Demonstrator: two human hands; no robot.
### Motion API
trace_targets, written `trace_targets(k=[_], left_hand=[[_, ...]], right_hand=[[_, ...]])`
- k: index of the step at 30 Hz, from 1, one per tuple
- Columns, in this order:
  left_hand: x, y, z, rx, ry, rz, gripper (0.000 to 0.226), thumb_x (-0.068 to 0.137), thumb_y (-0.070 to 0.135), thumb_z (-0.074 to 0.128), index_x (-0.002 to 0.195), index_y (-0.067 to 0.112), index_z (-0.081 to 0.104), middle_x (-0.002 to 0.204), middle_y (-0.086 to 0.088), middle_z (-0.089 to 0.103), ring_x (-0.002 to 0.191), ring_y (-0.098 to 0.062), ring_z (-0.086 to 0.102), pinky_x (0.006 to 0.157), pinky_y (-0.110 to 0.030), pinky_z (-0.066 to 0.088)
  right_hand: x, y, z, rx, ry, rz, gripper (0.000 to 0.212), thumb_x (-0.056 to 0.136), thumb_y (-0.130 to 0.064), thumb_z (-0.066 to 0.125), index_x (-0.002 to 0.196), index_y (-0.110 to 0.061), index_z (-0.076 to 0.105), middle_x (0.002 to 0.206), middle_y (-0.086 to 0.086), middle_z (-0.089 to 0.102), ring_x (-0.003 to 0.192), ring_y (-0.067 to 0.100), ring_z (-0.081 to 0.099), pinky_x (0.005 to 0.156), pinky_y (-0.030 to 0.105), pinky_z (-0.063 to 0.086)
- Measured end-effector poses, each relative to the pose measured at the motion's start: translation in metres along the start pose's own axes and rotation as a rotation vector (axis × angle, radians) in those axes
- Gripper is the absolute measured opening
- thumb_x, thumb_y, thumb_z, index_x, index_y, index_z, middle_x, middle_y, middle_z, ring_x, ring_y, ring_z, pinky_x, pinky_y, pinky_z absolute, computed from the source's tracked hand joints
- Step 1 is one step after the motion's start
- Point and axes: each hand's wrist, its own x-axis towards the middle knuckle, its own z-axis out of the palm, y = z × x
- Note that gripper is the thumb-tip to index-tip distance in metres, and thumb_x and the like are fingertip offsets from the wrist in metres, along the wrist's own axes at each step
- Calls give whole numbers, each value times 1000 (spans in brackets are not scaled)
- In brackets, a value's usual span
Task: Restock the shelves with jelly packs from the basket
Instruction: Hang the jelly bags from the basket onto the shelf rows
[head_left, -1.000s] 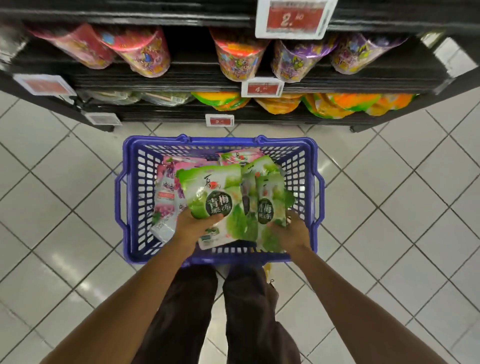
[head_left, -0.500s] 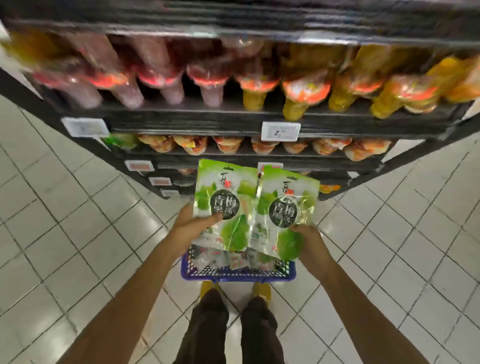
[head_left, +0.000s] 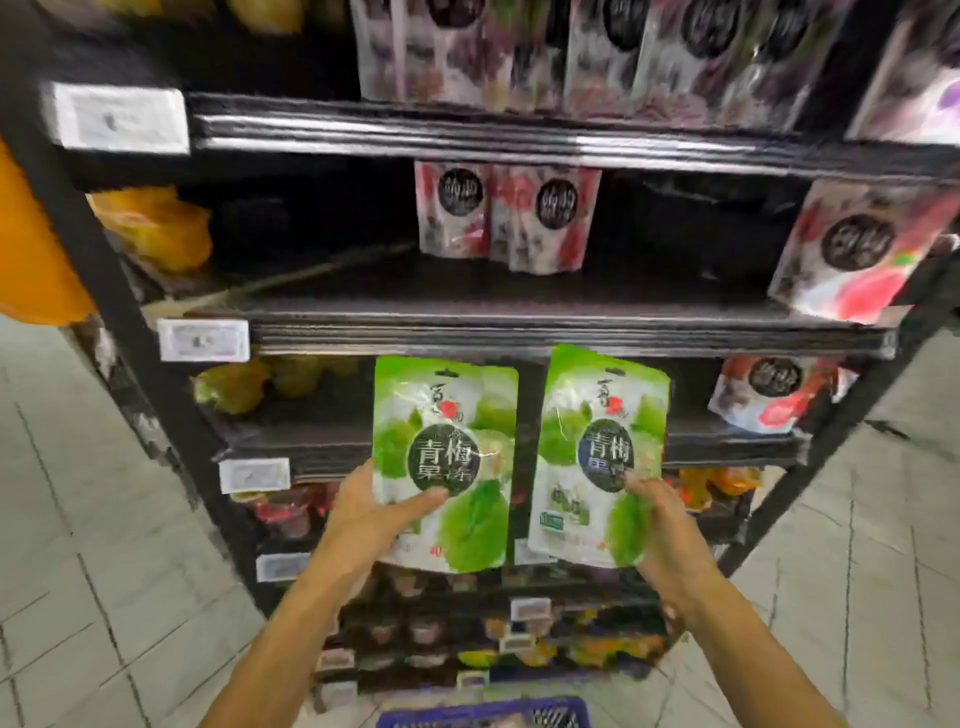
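I hold two green jelly packs upright in front of the black shelf unit. My left hand (head_left: 371, 512) grips the left green pack (head_left: 447, 447) by its lower edge. The right green pack (head_left: 597, 452) is held the same way by my right hand (head_left: 662, 525). Both packs hang at the height of the shelf board (head_left: 519, 327) just above them, which has a bare dark stretch beside two pink-and-white jelly packs (head_left: 506, 215). Only the far rim of the blue basket (head_left: 488, 714) shows at the bottom edge.
More pink-and-white packs stand at the right of the shelves (head_left: 852, 249) and on the top shelf (head_left: 597, 47). Orange and yellow bags (head_left: 156, 228) sit at the left. White price tags (head_left: 202, 339) line the shelf edges. Cups and small jellies fill the lower shelves (head_left: 467, 623). Tiled floor lies on both sides.
Both hands lifted the two green packs out of the basket and up in front of the shelves. The view tilted up from the basket to the higher shelves.
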Motion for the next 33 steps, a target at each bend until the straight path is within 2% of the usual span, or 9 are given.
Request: trace_targets(k=[3, 5, 10, 15, 20, 24, 28, 31, 33], left_hand=[[11, 54, -3, 1, -14, 140, 49, 56, 21, 90, 101, 23, 71, 98, 1, 77, 90, -17, 74, 69, -24, 58], [19, 91, -1, -6, -31, 223, 50, 54, 23, 93, 99, 27, 72, 98, -1, 77, 89, -19, 74, 66, -23, 58], [35, 180, 21, -30, -63, 419, 50, 48, 37, 90, 94, 30, 73, 93, -5, 77, 84, -23, 75, 61, -24, 58], [54, 263, 50, -94, -113, 536, 39, 56, 28, 85, 93, 26, 74, 95, -7, 77, 83, -25, 75, 59, -26, 58], [77, 335, 75, -106, -80, 584, 38, 60, 26, 83, 97, 18, 73, 93, -6, 77, 82, -25, 75, 61, -33, 59], [93, 378, 90, -70, -19, 640, 27, 74, 15, 80, 99, 13, 72, 87, -2, 78, 76, -16, 75, 56, -26, 57], [104, 405, 98, -45, 18, 630, 22, 74, 16, 81, 95, 15, 73, 86, -1, 78, 76, -15, 74, 64, -29, 59], [111, 417, 99, -24, 37, 633, 20, 74, 19, 82, 92, 17, 74, 87, -2, 78, 77, -16, 73, 69, -31, 56], [114, 422, 99, -18, 60, 641, 21, 73, 21, 83, 92, 18, 75, 86, -1, 78, 77, -16, 72, 68, -30, 55]], right_hand=[[-3, -55, 27, -37, -35, -144, 32, 82, -21, 63, 110, -6, 70, 105, 15, 74, 96, 31, 70, 87, 45, 56], [-5, -90, 38, -76, -47, -248, 44, 77, -24, 68, 117, -4, 65, 111, 19, 72, 102, 38, 68, 94, 56, 51], [-8, -185, 55, -111, -76, -527, 42, 71, -30, 74, 108, -12, 71, 108, 15, 74, 98, 31, 71, 84, 45, 59], [-5, -282, 74, -124, -76, -752, 37, 67, -40, 76, 100, -24, 75, 103, 4, 76, 90, 17, 72, 73, 32, 60], [14, -369, 98, -159, 4, -927, 15, 82, -27, 76, 95, -20, 73, 83, -6, 76, 69, 7, 70, 54, 22, 54], [32, -429, 125, -213, 37, -956, 18, 83, -30, 77, 95, -18, 70, 91, 1, 76, 73, 13, 71, 61, 28, 57], [42, -473, 160, -247, 41, -888, 49, 84, -30, 76, 124, -8, 60, 111, 11, 69, 90, 24, 69, 80, 37, 59], [49, -494, 185, -235, -11, -878, 12, 88, -19, 73, 92, -13, 64, 96, 10, 69, 64, 14, 67, 56, 26, 59], [53, -503, 200, -225, 1, -879, 13, 88, -16, 72, 96, -8, 66, 99, 11, 69, 68, 18, 66, 59, 30, 59]])
